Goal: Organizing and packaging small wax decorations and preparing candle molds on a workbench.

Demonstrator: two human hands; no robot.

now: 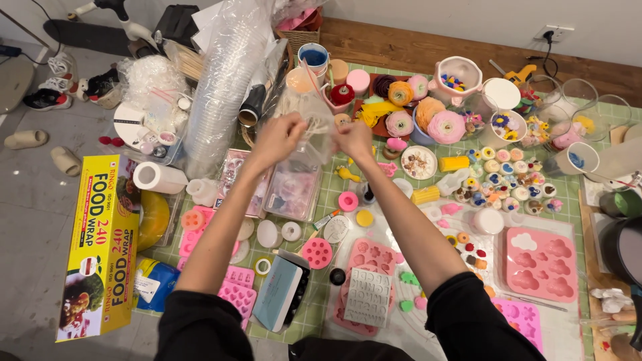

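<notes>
Green mat (321, 194): landmark, cluttered with moulds.
Yellow wrap box (100, 247): off the mat's left edge.
Pink mould (540, 259): mat's right part.
Clear bag (309, 113): raised above the mat's middle, between both hands.
Left hand (279, 137): pinching the bag.
Right hand (353, 138): fingers closed on the bag.

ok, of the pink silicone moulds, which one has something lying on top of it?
The pink mould at bottom centre, between the person's forearms: a pale grey letter mould lies on it. The large cloud-shaped mould at right is bare.
</notes>
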